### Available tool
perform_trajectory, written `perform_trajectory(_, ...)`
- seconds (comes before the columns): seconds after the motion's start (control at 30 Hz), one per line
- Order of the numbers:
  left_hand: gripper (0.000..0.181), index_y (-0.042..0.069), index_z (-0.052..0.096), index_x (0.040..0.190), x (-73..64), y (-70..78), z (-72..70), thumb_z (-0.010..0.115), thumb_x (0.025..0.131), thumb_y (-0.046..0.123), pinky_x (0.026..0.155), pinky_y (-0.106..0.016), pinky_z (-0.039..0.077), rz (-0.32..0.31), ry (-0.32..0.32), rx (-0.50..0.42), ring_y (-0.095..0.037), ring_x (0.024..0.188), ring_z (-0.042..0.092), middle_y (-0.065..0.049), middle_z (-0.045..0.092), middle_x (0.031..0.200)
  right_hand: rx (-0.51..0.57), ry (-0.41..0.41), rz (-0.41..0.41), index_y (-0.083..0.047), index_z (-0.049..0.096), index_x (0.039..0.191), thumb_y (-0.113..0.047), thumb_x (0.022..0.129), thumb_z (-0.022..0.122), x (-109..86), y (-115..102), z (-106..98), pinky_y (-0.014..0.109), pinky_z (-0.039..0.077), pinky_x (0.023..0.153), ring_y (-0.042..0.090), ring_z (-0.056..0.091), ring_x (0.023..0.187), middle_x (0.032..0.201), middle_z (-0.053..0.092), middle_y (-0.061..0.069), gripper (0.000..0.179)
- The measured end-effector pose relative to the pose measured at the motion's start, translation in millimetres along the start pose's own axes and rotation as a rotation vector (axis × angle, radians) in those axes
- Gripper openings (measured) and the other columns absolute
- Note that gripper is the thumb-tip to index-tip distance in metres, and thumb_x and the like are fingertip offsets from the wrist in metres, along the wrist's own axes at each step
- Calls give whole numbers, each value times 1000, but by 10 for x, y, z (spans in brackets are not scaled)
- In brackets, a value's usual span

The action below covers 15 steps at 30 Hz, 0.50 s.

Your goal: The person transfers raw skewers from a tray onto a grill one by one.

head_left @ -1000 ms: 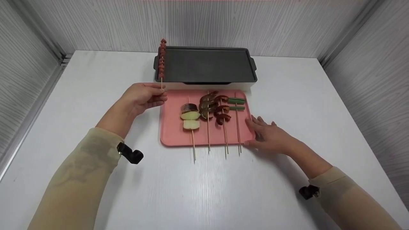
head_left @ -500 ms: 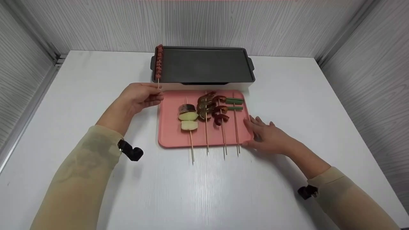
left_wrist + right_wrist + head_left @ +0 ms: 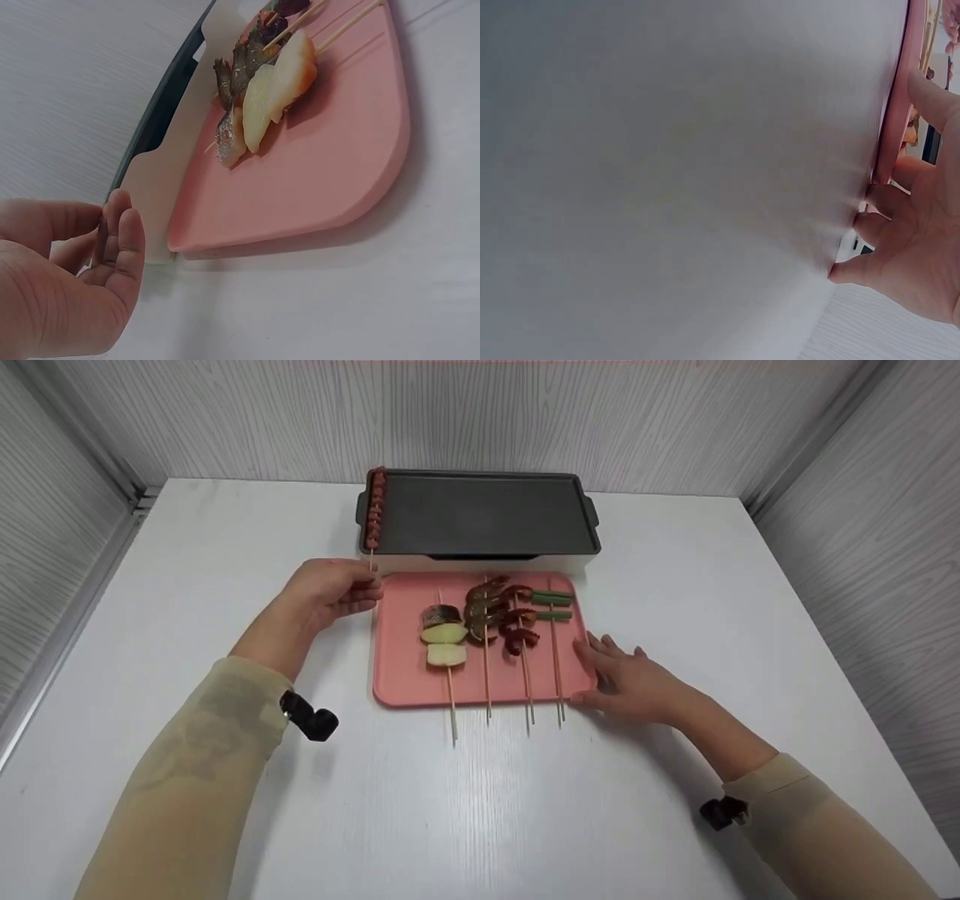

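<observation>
My left hand (image 3: 328, 591) pinches the bare end of a skewer of red meat chunks (image 3: 376, 514). The meat lies along the left edge of the black griddle (image 3: 487, 514). In the left wrist view thumb and fingers meet, but the stick is hard to make out. At the right side of the pink tray (image 3: 409, 684) rests my right hand (image 3: 637, 682), its fingers spread and touching the rim. On the tray lie a skewer of pale and dark-skinned pieces (image 3: 445, 634), shrimp skewers (image 3: 486, 611), reddish-brown curled tentacle pieces (image 3: 520, 622) and green bean-like pieces (image 3: 553, 598).
The griddle sits on a white base (image 3: 390, 562) right behind the tray. Stick ends stick out over the tray's front edge. Wood-grained panels (image 3: 480, 420) enclose the white table (image 3: 465, 817) at the back and sides.
My left hand has brought the meat skewer down and slightly left, so its tip no longer extends above the griddle's far edge. The right hand stays at the tray.
</observation>
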<state>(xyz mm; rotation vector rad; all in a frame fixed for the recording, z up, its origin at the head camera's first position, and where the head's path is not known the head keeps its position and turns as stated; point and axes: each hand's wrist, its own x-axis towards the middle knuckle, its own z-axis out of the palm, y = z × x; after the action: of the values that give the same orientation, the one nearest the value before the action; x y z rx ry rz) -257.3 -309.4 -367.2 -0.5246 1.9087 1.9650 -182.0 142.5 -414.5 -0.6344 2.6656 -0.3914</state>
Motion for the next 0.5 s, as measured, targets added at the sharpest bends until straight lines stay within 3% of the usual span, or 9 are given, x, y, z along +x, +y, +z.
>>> perform_trajectory(0.23, 34, -5, 62, 134, -16, -34, 14, 63, 107, 17, 84, -27, 62, 4, 12, 6, -15, 85, 74, -6, 72, 96, -3, 7, -10, -15, 24, 170, -69, 100, 59, -4, -7, 4, 72, 13, 124, 37, 16, 161, 173, 23, 14, 95)
perform_trajectory(0.5, 36, -5, 60, 134, -70, -76, 27, 65, 106, 16, 89, -30, 62, -14, -44, 21, -15, 86, 74, -7, 71, 99, -2, -3, -2, -17, 23, 170, -68, 100, 58, -7, 2, -3, 70, 13, 125, 34, 14, 162, 174, 21, 11, 94)
